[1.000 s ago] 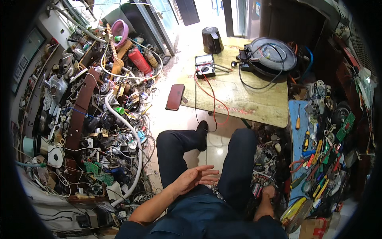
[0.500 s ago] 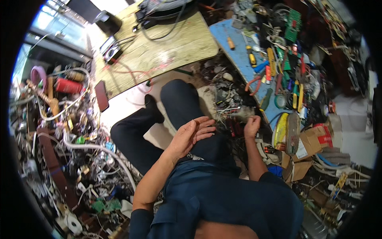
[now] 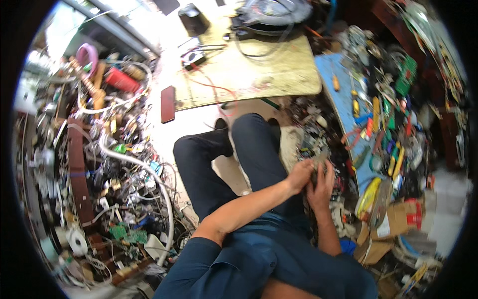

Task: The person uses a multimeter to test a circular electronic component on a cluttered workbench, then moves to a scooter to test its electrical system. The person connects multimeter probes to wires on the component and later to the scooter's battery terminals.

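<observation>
My hands meet at the right of my lap, above the clutter on the floor. My left hand [image 3: 299,177] reaches across, its fingers closed on a small greyish object [image 3: 319,160] whose shape is too blurred to make out. My right hand [image 3: 321,188] is on the same object, its fingers bent around it and partly overlapping it. Just to the right lies a blue board [image 3: 327,74] covered with screwdrivers, pliers and other hand tools.
Ahead stands a wooden table [image 3: 259,79] bearing a multimeter [image 3: 192,59], a black pitcher [image 3: 192,20], a round appliance [image 3: 269,12] and a maroon case [image 3: 168,104]. Heaped parts, hoses and a red cylinder [image 3: 122,79] line the left; cardboard boxes [image 3: 391,224] lie lower right.
The view has swung and shifted. My left hand, open over my lap before, has moved right and closed on the greyish object that my right hand lifted from the clutter.
</observation>
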{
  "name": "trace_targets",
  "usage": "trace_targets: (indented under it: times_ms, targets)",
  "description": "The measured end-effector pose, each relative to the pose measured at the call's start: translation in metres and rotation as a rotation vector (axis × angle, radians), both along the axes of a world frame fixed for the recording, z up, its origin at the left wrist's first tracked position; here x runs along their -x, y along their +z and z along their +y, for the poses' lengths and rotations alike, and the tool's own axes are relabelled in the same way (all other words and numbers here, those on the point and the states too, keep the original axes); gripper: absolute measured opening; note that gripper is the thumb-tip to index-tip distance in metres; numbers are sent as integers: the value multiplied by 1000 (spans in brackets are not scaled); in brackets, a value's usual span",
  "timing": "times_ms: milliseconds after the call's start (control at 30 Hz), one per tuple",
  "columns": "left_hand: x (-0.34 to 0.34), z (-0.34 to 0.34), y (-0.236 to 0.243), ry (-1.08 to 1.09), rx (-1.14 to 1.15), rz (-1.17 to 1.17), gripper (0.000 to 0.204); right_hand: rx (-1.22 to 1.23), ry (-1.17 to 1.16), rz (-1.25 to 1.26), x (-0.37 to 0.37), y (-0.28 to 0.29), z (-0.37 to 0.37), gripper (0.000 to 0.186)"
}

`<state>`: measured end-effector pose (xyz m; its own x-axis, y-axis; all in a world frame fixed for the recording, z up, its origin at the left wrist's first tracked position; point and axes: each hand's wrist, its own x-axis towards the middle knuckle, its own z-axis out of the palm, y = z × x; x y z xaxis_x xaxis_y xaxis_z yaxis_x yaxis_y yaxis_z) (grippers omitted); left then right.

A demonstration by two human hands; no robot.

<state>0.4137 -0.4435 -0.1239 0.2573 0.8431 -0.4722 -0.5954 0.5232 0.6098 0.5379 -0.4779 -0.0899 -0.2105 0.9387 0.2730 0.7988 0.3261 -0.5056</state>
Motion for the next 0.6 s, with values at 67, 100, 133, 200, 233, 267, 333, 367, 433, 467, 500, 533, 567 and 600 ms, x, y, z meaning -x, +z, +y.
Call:
trace_targets:
  times_ms: [67,100,133,200,233,267,333,367,433,467,500,533,567,600]
  targets:
    - [2,-10,-44,35,-174,261,20,75,66,-44,5,-10,-5,69]
    - [1,-2,-35,17,-192,316,20,151,54,36,3,-18,-10,72]
    - [-2,2,-15,-1,-203,371,22,234,44,115,1,-25,-13,76]
    - [0,8,-3,0,-137,368,26,286,115,112,5,-7,-10,79]
    - [4,10,-5,11,-67,308,29,313,143,111,9,3,-11,80]
    - [1,11,-12,5,1,238,32,282,158,60,8,-2,-13,83]
    - [6,16,-6,-94,-52,17,43,214,154,-42,7,-4,-11,81]
    - [7,12,-22,73,-36,-169,46,161,195,-81,15,2,-11,78]
    - [9,24,13,-21,175,4,51,82,161,-136,16,13,-6,67]
    - [12,31,18,-118,287,86,51,108,154,-175,11,12,-3,66]
    - [12,34,27,-165,334,116,51,138,151,-217,6,7,-1,65]
    - [13,34,30,-202,385,156,50,171,159,-248,4,7,1,64]
    - [13,31,26,-230,391,77,48,270,145,-244,1,8,3,63]
    - [9,28,20,-201,376,19,45,246,140,-234,-2,9,4,63]
